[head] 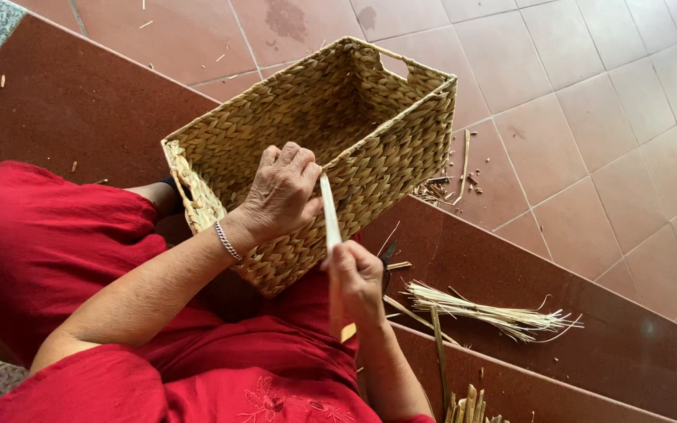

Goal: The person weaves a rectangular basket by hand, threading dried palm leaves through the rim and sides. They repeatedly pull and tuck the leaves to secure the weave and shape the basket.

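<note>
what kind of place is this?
Probably a home step or porch used for hand weaving, not a workshop. Red tiled floor, a step strewn with a straw bundle, and a woven basket on the person's lap.

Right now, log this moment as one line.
left hand: on basket rim | right hand: holds pale strip | loose fibre bundle on step

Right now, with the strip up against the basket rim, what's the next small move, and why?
Probably push the pale strip down into the weave at the basket rim: the right hand pinches its lower part, its top meets the rim, and the left hand steadies that edge.
</note>
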